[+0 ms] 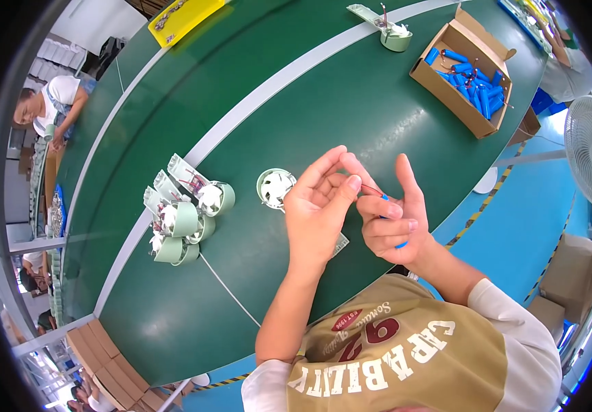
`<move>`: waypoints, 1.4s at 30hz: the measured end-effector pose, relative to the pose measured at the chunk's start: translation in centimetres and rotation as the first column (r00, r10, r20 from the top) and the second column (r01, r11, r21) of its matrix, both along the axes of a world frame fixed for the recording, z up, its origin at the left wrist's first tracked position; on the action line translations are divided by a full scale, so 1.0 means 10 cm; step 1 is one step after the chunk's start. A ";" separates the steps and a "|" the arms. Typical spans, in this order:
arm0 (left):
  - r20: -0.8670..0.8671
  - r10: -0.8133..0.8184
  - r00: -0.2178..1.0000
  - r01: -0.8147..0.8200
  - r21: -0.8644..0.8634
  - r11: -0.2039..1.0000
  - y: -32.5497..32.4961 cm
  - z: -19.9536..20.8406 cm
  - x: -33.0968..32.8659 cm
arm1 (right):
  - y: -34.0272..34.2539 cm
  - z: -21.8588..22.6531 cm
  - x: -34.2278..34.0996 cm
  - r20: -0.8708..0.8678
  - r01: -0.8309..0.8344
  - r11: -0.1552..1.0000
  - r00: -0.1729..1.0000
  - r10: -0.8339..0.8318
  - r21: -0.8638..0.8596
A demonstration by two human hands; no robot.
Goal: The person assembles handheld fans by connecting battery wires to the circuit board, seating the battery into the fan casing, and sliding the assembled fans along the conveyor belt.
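Note:
In the fingers of my right hand [399,223] is a blue cylindrical battery [401,245], mostly covered by the curled fingers; the thumb points up. My left hand [320,213] pinches the thin red wires [370,189] at the battery's end between thumb and fingertips. Just beyond the left hand, a round pale green fan housing [263,189] with white blades rests on the table, partly hidden by that hand. A small pale strip [340,244] shows on the table between my forearms; its kind is unclear.
Several pale green fan units [184,218] cluster at left, and another [395,40] lies at the far side. An open cardboard box [447,86] holds several blue batteries. A yellow tray [184,20] sits far left. Beyond the green table [241,257], a person [62,103] works; a white fan [591,151] stands right.

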State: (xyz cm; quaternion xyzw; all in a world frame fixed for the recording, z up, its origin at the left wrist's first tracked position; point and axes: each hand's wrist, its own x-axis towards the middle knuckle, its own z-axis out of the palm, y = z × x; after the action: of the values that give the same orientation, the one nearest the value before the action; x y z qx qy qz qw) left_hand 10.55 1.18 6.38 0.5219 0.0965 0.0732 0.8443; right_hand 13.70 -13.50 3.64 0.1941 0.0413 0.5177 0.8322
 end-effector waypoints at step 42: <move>0.038 0.191 0.981 -0.191 -0.009 0.982 -0.02 0.05 -0.02 | 0.08 -0.08 -0.04 0.173 -0.132 0.977 0.980 0.103 0.165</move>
State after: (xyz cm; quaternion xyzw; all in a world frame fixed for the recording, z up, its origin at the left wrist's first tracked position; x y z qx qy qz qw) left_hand 10.37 1.03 6.92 0.5065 0.1301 0.1636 0.8365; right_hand 13.31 -12.71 2.87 0.2210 -0.0614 0.5820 0.7802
